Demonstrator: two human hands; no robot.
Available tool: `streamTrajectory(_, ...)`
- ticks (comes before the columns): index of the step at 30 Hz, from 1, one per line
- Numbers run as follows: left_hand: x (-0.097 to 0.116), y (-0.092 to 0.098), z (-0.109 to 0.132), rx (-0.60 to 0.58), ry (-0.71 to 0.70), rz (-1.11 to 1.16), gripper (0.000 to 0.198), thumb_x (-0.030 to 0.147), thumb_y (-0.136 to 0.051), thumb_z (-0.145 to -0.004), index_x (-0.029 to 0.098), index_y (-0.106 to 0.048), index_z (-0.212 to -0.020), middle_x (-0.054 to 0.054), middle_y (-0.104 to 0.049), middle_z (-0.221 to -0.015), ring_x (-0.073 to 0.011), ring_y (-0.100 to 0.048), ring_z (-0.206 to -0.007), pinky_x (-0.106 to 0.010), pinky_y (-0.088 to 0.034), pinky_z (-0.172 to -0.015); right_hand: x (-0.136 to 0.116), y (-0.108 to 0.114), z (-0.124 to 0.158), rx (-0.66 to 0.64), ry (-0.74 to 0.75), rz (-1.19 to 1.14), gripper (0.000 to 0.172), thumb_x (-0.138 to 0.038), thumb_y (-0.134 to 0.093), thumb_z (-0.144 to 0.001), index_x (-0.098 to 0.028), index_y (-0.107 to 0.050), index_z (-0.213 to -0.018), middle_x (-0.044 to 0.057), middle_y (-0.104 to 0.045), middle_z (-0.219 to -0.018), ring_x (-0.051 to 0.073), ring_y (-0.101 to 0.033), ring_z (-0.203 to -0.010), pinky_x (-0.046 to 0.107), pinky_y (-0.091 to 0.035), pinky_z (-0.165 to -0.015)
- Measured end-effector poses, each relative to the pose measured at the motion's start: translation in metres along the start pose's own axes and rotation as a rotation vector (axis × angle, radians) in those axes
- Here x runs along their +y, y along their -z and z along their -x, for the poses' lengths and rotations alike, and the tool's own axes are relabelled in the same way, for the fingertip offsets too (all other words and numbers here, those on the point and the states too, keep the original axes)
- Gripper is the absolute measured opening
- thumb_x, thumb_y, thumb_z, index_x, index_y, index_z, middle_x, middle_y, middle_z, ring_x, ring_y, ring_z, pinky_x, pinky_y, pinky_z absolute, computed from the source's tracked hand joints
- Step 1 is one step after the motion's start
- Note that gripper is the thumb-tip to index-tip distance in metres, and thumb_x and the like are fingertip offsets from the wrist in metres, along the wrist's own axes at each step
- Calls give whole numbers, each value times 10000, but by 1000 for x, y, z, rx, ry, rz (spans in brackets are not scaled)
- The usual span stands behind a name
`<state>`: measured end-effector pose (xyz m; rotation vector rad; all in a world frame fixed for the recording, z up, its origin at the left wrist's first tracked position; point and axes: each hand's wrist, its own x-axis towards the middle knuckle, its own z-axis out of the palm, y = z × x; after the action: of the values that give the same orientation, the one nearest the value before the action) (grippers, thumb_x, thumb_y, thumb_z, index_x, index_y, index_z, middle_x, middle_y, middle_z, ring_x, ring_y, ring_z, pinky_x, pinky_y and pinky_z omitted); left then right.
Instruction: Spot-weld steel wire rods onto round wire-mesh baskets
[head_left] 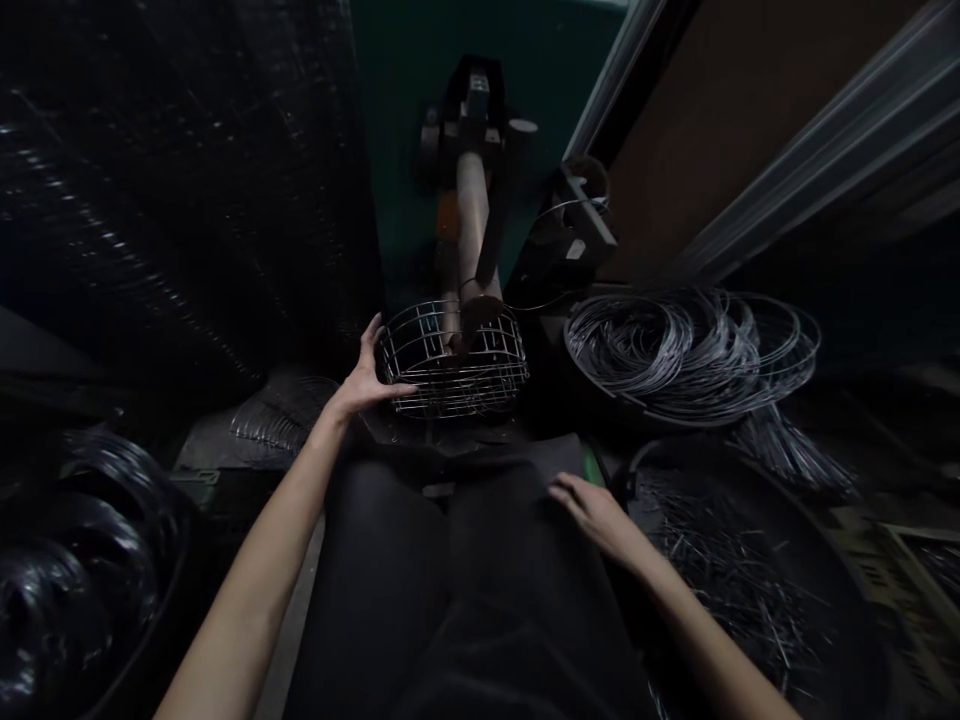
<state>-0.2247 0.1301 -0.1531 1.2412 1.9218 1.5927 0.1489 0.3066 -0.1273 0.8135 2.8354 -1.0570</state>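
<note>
Beneath the pale cylindrical arm (472, 200) of the machine, ahead of your knees, sits a wire basket (454, 372). It is bright metal, oblong and round-ended, with widely spaced uprights at the far side and closely set bars at the near side. The machine's lower end reaches into its opening.

Surroundings, left to right: shiny coiled wire (45, 620) lies low at your left, below a tall dark mass with glinting ridges (150, 180). Curved wires (281, 425) lie beside the basket. A green panel (551, 60) stands behind the machine. At your right, a shallow round tray (619, 400) bears overlapping wire rings (637, 345); nearer you, a black basin (844, 600) contains short wire pieces (720, 550). Lighting is dim; the surface under the basket cannot be made out clearly.

Your left arm extends forward, and the left hand (367, 380) grasps the basket's left end, thumb along the near side, fingers raised at the far side. Your right hand (592, 510) is loosely curled by the dark cloth (390, 580) on your lap, well apart from the basket; whether it pinches anything, you cannot tell.
</note>
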Motion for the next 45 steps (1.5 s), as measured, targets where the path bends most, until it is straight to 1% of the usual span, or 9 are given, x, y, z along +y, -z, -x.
streamTrajectory(4,0,-3,-5,43,10,63,1322,521,-878,-480,248,-52,-1475,-186,-283,-1441,-355,-253,-1396,-536,-294,-1119,32,-20,7,-121,-10,-74,276,-378,-440,-832,-215,-660,-867,83,-717,-900,221,-673,-847,350,-525,-791)
streamTrajectory(7,5,-3,-1,125,10,69,1283,547,-869,-465,238,-112,-1453,-168,-363,-1354,-337,-351,-1333,-511,-368,-1074,27,-13,1,-61,-44,-126,297,-411,-476,-827,-210,-674,-921,83,-727,-904,234,-682,-843,355,-532,-770)
streamTrajectory(13,43,-9,39,99,-162,-129,1041,417,-850,-523,258,-260,-1367,-125,-363,-1351,-302,-406,-1269,-502,-354,-1089,-76,31,-19,57,102,-312,398,-450,-597,-828,-222,-642,-1151,54,-704,-1006,182,-656,-863,291,-511,-784)
streamTrajectory(16,70,-19,57,24,-195,-252,929,323,-835,-526,255,-335,-1306,-114,-376,-1330,-318,-379,-1268,-519,-358,-1075,-127,42,-38,-153,140,-396,309,-461,-646,-799,-197,-721,-939,35,-718,-883,177,-656,-825,272,-505,-755)
streamTrajectory(19,89,-29,63,-69,-192,-342,855,299,-835,-516,248,-399,-1250,-119,-369,-1325,-342,-335,-1279,-537,-365,-1056,-148,36,-60,-312,116,-332,268,-423,-651,-803,-180,-737,-879,24,-726,-800,169,-662,-737,255,-502,-670)
streamTrajectory(24,98,-40,57,-96,-155,-406,751,372,-842,-527,234,-487,-1175,-131,-365,-1317,-358,-328,-1269,-558,-361,-1051,-142,13,-69,-56,382,250,280,-332,-579,-884,-185,-690,-1095,78,-726,-1035,205,-687,-879,278,-506,-739)
streamTrajectory(28,99,-46,53,-64,-111,-440,691,345,-840,-525,231,-536,-1135,-125,-354,-1327,-361,-321,-1273,-558,-367,-1047,-134,8,-62,-57,501,611,358,-193,-514,-903,-215,-597,-1250,78,-675,-1185,189,-704,-832,230,-466,-555)
streamTrajectory(35,92,-53,45,-63,-142,-449,706,362,-842,-529,240,-547,-1159,-125,-336,-1342,-362,-314,-1281,-556,-361,-1063,-128,20,-75,-28,593,682,291,-204,-517,-902,-259,-644,-1158,19,-713,-1106,164,-701,-765,218,-397,-501)
streamTrajectory(45,88,-52,45,-67,-181,-455,746,395,-839,-537,214,-535,-1194,-142,-346,-1340,-365,-317,-1270,-559,-356,-1068,-126,23,-82,-10,546,674,292,-382,-577,-879,-293,-672,-1141,26,-750,-938,185,-692,-763,237,-403,-548)
